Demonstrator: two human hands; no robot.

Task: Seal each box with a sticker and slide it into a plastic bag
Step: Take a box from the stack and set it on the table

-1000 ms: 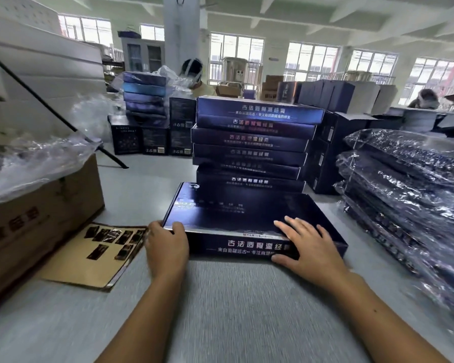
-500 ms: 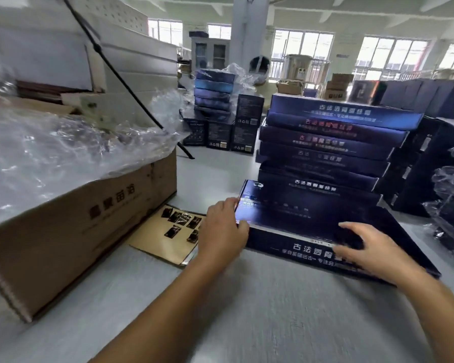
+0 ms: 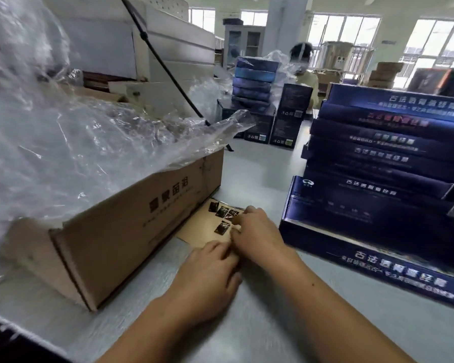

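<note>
Both hands have come off the box point(image 3: 378, 231) since a second ago, when they lay on its near edge. They now meet over the sticker sheet point(image 3: 207, 233) to its left.

By my reading, the box is squared up and I have started the sealing step.

The table point(image 3: 286, 331) carries everything. The open cardboard carton point(image 3: 142, 218) sits along the table's left edge, with loose plastic bags point(image 3: 89, 142) spilling out of its top. A stack of dark blue boxes point(image 3: 391, 142) stands toward the right edge. The box I am working on lies flat just in front of that stack, unsealed and unbagged as far as I can see. Nothing is touching it.

The tan sticker sheet lies flat on the table between carton and box, and its far corner is tucked against the carton's near corner. A few dark stickers point(image 3: 222, 227) sit on the sheet's far half.

My left hand point(image 3: 210, 273) rests on the sheet's near edge with its fingers fairly flat, pressing down rather than grasping. I judge that it is pinning the sheet so it won't lift.

My right hand point(image 3: 257, 231) lies just beyond it, with its fingertips bent down among the stickers. The blur keeps me from telling whether it has already pinched 1 or is only picking at an edge.

Next I need to peel off 1 sticker cleanly and carry it to the box's flap. The bags stay in the carton for later.
</note>
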